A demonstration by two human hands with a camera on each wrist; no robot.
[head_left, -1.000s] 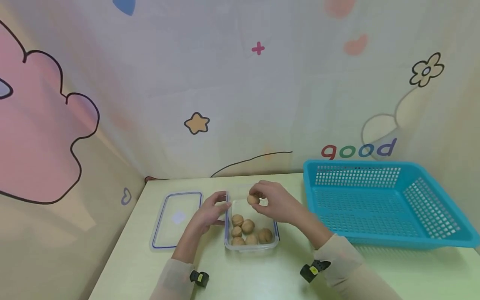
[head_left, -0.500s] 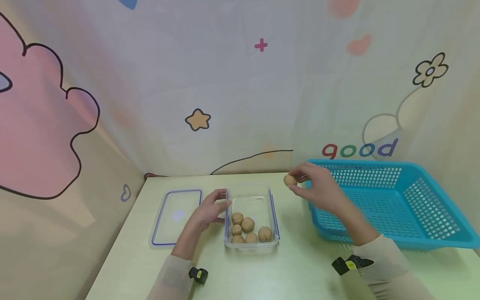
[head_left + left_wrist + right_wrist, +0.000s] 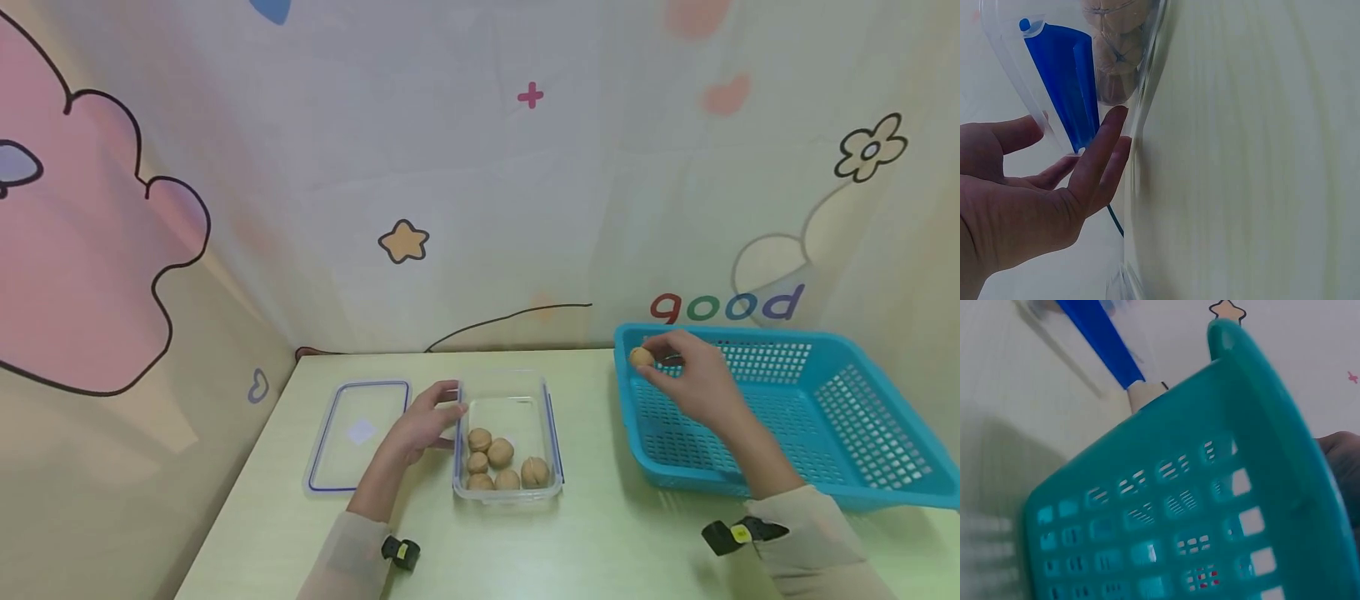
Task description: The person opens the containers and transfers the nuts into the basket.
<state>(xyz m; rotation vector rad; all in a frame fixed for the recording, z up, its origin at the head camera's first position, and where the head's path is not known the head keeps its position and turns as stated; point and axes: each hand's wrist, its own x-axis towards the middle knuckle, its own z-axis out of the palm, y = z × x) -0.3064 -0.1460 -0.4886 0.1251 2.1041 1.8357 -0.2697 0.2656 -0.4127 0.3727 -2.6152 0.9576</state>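
My right hand [image 3: 697,375] pinches a walnut [image 3: 641,357] between thumb and fingers, over the left end of the blue plastic basket [image 3: 742,481]. In the right wrist view the basket wall [image 3: 1166,425] hides the walnut and most of the hand. My left hand [image 3: 420,429] rests against the left side of a clear plastic food container [image 3: 507,497], its fingers fairly straight along the wall and the thumb at the rim. Several walnuts [image 3: 500,452] lie in the container's near half. The left wrist view shows the fingertips touching beside its blue side clip [image 3: 1066,81].
A clear lid [image 3: 330,479] with a blue seal lies left of the container on the pale table [image 3: 480,550]. Behind the table hangs a printed cloth [image 3: 480,167]. A strip of table separates container and basket.
My right hand has carried the pinched walnut from above the container rightward to over the basket. My left hand stays at the container's side.
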